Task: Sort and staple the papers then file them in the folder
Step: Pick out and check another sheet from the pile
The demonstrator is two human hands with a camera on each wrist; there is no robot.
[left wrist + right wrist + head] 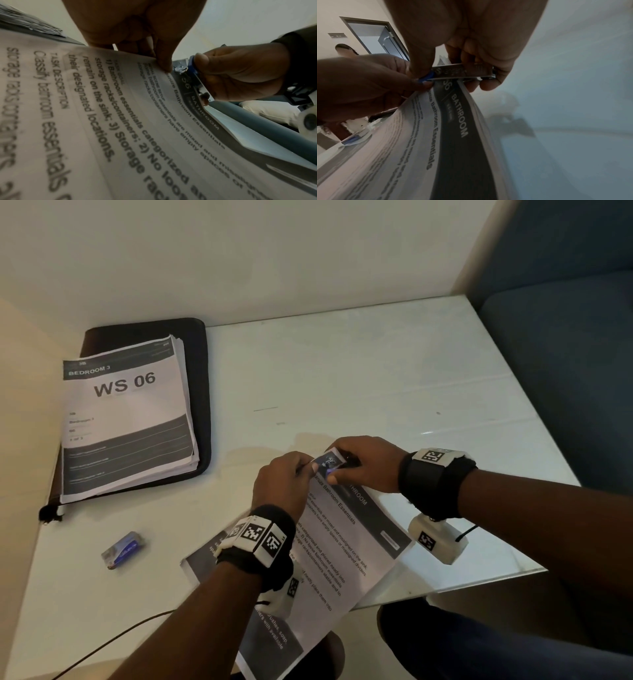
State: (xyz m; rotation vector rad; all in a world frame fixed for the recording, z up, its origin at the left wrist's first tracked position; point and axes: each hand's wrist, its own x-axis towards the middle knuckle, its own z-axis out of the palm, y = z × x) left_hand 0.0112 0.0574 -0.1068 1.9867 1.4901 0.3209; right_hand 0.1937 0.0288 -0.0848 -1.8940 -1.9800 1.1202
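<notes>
A set of printed papers headed "BATHROOM" (346,546) lies slanted across the near table edge, its far corner lifted. My right hand (356,467) grips a small blue and metal stapler (330,461) whose mouth sits over that corner. In the right wrist view the stapler (462,71) is held between thumb and curled fingers (489,82). My left hand (294,474) pinches the papers' corner right beside the stapler; its thumb (164,65) presses the sheet edge (120,102). A thick stack headed "WS 06" (126,419) rests on a black folder (202,392) at the far left.
A small blue staple box (121,549) lies on the white table (376,385) at the near left. A dark cable (113,643) runs along the front left. The table's glass edge (479,585) ends at the right, with a blue sofa (565,378) beyond. Walls close the back and left.
</notes>
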